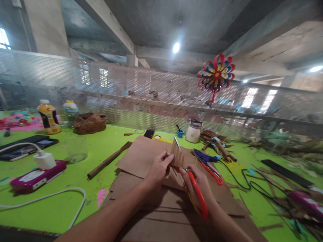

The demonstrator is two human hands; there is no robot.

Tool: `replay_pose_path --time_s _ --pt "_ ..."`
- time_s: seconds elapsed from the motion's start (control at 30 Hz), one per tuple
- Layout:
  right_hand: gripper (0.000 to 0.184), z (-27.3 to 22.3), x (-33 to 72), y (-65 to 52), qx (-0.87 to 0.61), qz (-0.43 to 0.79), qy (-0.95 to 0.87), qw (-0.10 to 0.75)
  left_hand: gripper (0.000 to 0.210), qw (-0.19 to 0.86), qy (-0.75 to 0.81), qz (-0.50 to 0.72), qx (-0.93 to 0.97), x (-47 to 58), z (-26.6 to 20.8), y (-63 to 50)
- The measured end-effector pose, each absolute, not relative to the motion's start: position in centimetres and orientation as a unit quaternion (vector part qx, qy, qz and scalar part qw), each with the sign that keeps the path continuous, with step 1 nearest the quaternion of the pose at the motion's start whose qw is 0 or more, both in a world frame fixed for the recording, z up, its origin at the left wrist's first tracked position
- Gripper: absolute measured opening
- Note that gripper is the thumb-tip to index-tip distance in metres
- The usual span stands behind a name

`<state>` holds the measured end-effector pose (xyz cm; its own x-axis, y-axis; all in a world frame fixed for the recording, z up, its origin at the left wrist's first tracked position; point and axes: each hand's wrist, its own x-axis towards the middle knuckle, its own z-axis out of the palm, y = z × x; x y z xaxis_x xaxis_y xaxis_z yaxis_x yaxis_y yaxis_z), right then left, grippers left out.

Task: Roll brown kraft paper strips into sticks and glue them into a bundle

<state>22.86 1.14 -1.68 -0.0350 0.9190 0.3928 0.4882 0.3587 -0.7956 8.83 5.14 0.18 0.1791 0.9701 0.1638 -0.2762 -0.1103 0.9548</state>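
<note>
My left hand point(158, 166) pinches a small piece of brown paper point(178, 156) between thumb and fingers, raised a little over the work area. My right hand point(199, 185) is wrapped round the red handles of a pair of scissors point(198, 195). A blade tip shows behind the paper, while the rest of the blades is hidden. Beneath both hands lie several large brown paper sheets point(148, 154), overlapping. To the right of the held paper, a blue glue gun point(205, 156) rests beside a second red-handled tool point(212, 171).
The green table point(106, 195) carries a rolled paper tube point(108, 160), a clear cup point(77, 149), a purple power strip point(37, 176) with a white charger, and phones point(27, 148). A jar point(193, 131) stands near the mesh screen point(151, 104). Brown scraps and a black cable point(252, 183) lie right.
</note>
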Motion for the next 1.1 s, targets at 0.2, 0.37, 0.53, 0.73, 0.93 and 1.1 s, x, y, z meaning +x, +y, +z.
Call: replay_pose_path --time_s 0.2,0.37,0.53,0.73,0.93,1.1 --pt "0.041 -1.5 25.4 3.4 -0.594 0.155 -0.664 0.428 0.026 0.553 0.343 0.530 0.544 8.4 0.3 5.1" --pt "0.039 -1.0 29.1 5.9 -0.658 0.111 -0.663 0.339 0.025 0.560 0.367 0.490 0.558 8.3 0.1 5.3" --pt "0.033 -1.8 31.2 7.1 -0.700 0.012 -0.682 0.210 0.026 0.573 0.379 0.453 0.569 8.3 -0.3 5.6" --pt "0.034 -0.1 29.9 5.3 -0.671 -0.025 -0.711 0.211 0.027 0.567 0.382 0.446 0.578 8.3 -0.9 6.0" --pt "0.041 1.3 25.9 4.5 -0.479 0.371 -0.718 0.342 0.030 0.586 0.363 0.428 0.585 8.6 -0.9 5.5" --pt "0.036 -0.3 25.0 5.1 -0.395 0.501 -0.648 0.415 0.032 0.574 0.373 0.435 0.586 8.5 -1.2 5.7"
